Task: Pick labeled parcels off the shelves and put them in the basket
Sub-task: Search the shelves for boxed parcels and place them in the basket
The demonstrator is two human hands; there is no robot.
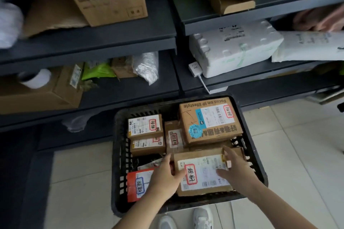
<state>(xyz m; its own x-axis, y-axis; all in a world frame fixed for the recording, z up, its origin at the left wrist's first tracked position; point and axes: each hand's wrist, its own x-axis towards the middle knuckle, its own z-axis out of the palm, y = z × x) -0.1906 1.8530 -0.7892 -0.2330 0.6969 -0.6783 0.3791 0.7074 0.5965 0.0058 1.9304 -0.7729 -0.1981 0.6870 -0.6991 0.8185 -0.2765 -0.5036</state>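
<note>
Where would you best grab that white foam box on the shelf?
Probably one grip on each short end, coming from the open front: the white foam box lies flat, wide and bulky, under another shelf. Mind the power strip at its left corner.

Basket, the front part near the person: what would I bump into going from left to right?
red parcel → left hand → labeled box, gripped at both ends → right hand
</note>
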